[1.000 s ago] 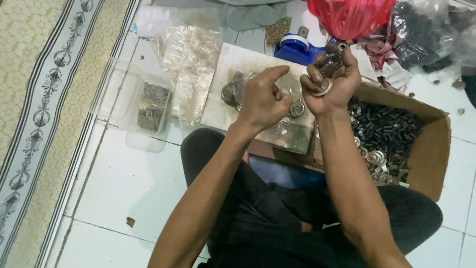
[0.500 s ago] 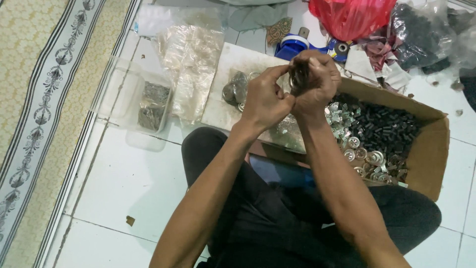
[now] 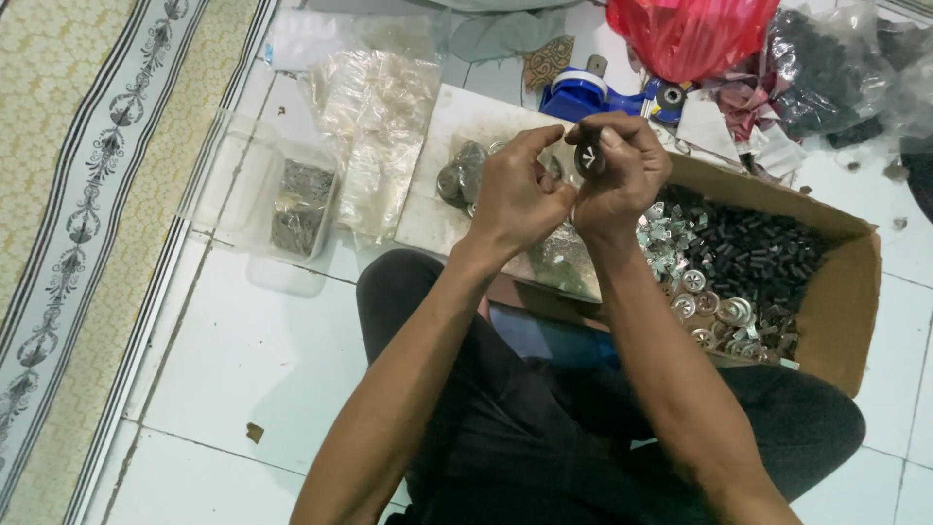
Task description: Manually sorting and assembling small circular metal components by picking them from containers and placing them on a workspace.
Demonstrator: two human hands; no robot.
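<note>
My right hand is closed around a small dark round part held up at chest height. My left hand is pressed against it, thumb and fingertips pinching at the same part. Both hands hover over a pale board that carries a small heap of grey metal discs. Right below and to the right sits an open cardboard box filled with small black cylinders and shiny round metal pieces.
A clear plastic tub with dark parts stands on the white tile floor at left, next to crumpled clear bags. A blue tape dispenser, a red plastic bag and a patterned mat lie around.
My right hand has come down and left from above the box to meet the left hand. Both hands have closed together around the small part in front of me.
</note>
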